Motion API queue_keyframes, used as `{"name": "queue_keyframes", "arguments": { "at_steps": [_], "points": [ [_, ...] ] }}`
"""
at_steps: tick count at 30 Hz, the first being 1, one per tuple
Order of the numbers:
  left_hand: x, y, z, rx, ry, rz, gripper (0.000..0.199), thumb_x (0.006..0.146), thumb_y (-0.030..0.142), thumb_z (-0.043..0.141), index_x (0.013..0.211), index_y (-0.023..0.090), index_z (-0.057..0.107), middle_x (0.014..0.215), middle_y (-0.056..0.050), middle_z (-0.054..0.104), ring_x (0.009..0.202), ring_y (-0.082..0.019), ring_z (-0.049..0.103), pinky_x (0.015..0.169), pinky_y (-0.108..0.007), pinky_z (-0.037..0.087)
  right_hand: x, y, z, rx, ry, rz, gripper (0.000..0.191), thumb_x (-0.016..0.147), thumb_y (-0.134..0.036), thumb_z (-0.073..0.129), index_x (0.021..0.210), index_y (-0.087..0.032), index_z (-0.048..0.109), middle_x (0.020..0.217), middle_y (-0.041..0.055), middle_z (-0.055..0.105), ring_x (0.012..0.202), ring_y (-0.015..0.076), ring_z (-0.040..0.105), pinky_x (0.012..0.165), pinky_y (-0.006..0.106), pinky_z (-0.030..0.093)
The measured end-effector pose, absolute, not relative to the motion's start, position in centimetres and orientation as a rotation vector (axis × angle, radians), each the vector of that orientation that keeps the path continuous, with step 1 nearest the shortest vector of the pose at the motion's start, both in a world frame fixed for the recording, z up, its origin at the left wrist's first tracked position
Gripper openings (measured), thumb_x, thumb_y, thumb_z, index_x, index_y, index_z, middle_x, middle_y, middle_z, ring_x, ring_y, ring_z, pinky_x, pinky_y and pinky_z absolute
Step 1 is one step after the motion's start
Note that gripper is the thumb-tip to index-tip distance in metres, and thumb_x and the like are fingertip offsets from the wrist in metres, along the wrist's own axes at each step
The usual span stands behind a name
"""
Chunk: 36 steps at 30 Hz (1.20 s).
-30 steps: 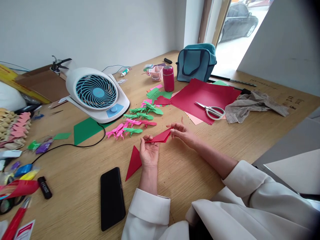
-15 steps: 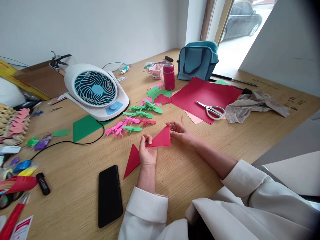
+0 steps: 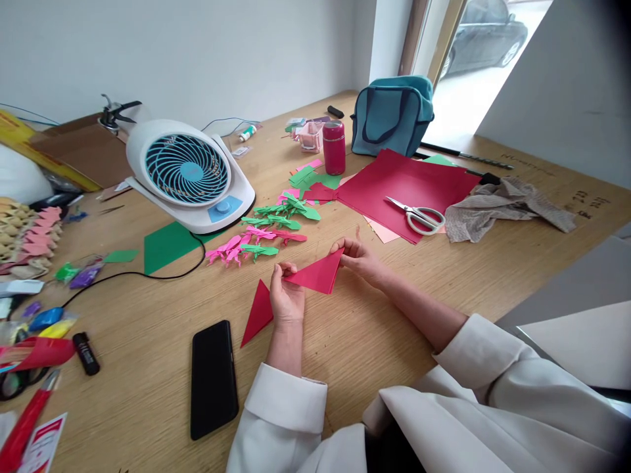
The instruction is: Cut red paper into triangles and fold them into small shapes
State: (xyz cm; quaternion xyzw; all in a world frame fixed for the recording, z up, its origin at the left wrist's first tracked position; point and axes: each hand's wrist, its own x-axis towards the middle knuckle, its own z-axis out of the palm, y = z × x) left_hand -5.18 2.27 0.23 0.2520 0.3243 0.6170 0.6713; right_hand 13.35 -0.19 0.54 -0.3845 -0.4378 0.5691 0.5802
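Between my two hands a folded red paper triangle [image 3: 318,272] is held above the table. My left hand [image 3: 287,292] pinches its left corner between thumb and fingers. At the upper right corner, my right hand [image 3: 359,259] grips it with thumb and fingertips. A second red paper triangle [image 3: 257,315] lies on the table just left of my left wrist, partly hidden by that hand. Beyond the hands sit several folded paper figures [image 3: 266,235] in green, pink and red.
White scissors [image 3: 419,217] rest on large red paper sheets [image 3: 389,187]. A black phone [image 3: 213,380] lies at front left, a fan [image 3: 190,174] behind it. A red flask [image 3: 334,150], a teal bag [image 3: 392,118] and a crumpled cloth [image 3: 486,210] are farther back.
The held triangle has turned clockwise, its lower right corner swinging left and its top corner moving right. Both hands keep their grip on it. The view has shifted slightly.
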Motion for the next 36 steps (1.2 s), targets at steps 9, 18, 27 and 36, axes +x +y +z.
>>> {"name": "queue_keyframes", "arguments": {
  "at_steps": [9, 18, 27, 36],
  "points": [
    [-4.7, 1.3, 0.2, 1.456, 1.254, 1.618, 0.019, 0.088, 0.038, 0.06, 0.097, 0.022, 0.065, 0.111, -0.008, 0.064, 0.108, -0.022, 0.057, 0.095, -0.035, 0.044, 14.8, 0.0, 0.9, -1.002, -1.001, 1.139, 0.036, 0.071, -0.044, 0.081, 0.085, -0.02, 0.059, 0.072, -0.0022, 0.061, 0.063, 0.0115, 0.055, 0.064, 0.027, 0.05],
    [-3.9, -2.0, 1.8, 2.251, 0.904, 1.18, 0.057, 0.08, 0.041, 0.074, 0.132, 0.026, 0.058, 0.138, -0.013, 0.059, 0.138, -0.035, 0.044, 0.119, -0.052, 0.016, 14.9, -0.2, -0.9, -1.077, -1.134, 1.147, 0.032, 0.075, -0.045, 0.077, 0.086, -0.02, 0.059, 0.079, 0.0005, 0.064, 0.071, 0.0148, 0.06, 0.072, 0.031, 0.052],
    [-3.8, -3.0, 0.0, 2.331, 0.917, 0.977, 0.033, 0.088, 0.019, 0.061, 0.12, 0.025, 0.057, 0.133, -0.013, 0.061, 0.13, -0.029, 0.052, 0.11, -0.049, 0.036, 15.5, -2.5, -1.5, -1.164, -1.427, 1.102, 0.011, 0.084, -0.027, 0.065, 0.092, -0.02, 0.062, 0.081, 0.002, 0.066, 0.071, 0.0155, 0.06, 0.066, 0.028, 0.05],
    [-3.8, -2.6, -0.5, 2.243, 1.055, 0.942, 0.019, 0.082, 0.016, 0.065, 0.095, 0.025, 0.054, 0.108, -0.009, 0.067, 0.103, -0.028, 0.06, 0.092, -0.042, 0.041, 16.0, -2.8, 0.1, -1.214, -1.833, 0.902, 0.017, 0.08, -0.009, 0.056, 0.091, -0.017, 0.065, 0.087, 0.0026, 0.067, 0.074, 0.0135, 0.06, 0.069, 0.025, 0.046]
  ]
}}
